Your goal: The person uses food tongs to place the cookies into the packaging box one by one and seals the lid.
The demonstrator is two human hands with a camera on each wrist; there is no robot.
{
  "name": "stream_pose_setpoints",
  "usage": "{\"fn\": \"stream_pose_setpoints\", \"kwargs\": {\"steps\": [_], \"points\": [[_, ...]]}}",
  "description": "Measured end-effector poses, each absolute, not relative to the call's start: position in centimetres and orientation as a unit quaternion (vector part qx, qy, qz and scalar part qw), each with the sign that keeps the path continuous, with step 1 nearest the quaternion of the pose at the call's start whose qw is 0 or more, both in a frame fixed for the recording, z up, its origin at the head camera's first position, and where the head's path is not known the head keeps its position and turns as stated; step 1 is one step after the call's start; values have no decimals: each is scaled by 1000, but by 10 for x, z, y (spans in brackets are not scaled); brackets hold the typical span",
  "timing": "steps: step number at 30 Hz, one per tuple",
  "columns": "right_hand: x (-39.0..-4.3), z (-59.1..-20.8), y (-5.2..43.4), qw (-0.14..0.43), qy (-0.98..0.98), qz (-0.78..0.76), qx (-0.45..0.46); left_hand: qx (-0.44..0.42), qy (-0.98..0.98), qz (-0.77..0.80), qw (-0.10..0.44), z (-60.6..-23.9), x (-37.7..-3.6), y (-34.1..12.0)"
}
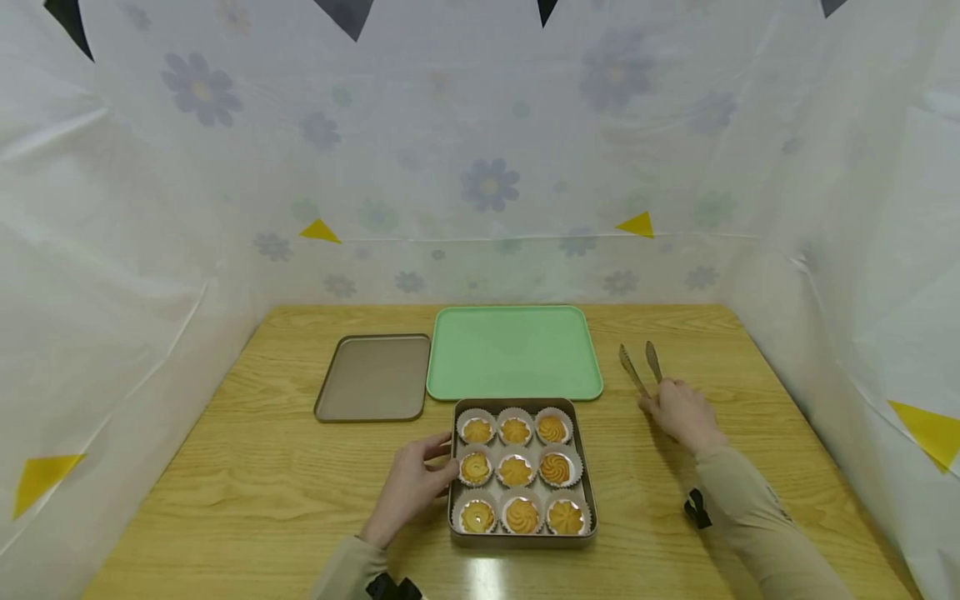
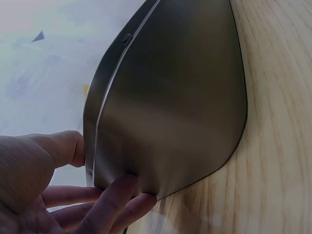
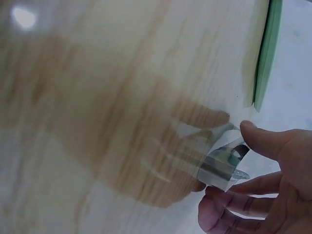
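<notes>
A square metal baking tin (image 1: 517, 542) holds several round piped cookies in white paper cups, set in rows. My left hand (image 1: 415, 482) holds its left side, the thumb at the rim and the fingers against the outer wall in the left wrist view. Off to the right, a pair of shiny metal tongs (image 1: 633, 371) points away from me, its two arms spread apart. My right hand (image 1: 684, 412) holds the tongs by their bent near end, thumb on one side and fingers on the other in the right wrist view.
Behind the tin lies a light green tray (image 1: 515, 354). A shallow brown-grey square tray (image 1: 373, 377) sits to its left, close beside it. All stand on a wooden table (image 1: 285, 500), with white patterned sheeting (image 1: 487, 267) around its back and sides.
</notes>
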State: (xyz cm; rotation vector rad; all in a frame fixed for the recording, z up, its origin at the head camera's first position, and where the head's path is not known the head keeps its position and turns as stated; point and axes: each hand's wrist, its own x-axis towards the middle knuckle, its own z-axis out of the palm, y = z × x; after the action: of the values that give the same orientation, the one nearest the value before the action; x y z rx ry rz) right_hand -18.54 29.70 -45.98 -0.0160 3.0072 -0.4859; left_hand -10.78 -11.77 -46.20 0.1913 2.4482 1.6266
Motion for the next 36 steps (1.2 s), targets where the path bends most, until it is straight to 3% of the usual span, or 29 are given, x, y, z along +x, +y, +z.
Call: {"fn": "stream_pose_setpoints", "kwargs": {"steps": [8, 13, 19, 22, 29, 36], "points": [[-181, -460, 287, 10, 981, -195, 1, 42, 820, 562, 104, -453, -132, -146], [-174, -458, 279, -16, 948, -319, -8, 30, 891, 453, 19, -443, -177, -198], [-161, -460, 267, 10, 885, -466, 0, -32, 941, 329, -71, -450, -223, -248], [-158, -462, 262, 9, 873, -488, -9, -71, 956, 274, -72, -459, -238, -267], [-158, -465, 256, -10, 874, -486, -19, -114, 966, 234, -13, -466, -249, -284], [-158, -467, 255, -15, 870, -493, -27, -123, 958, 257, -23, -471, -250, -279]]}}
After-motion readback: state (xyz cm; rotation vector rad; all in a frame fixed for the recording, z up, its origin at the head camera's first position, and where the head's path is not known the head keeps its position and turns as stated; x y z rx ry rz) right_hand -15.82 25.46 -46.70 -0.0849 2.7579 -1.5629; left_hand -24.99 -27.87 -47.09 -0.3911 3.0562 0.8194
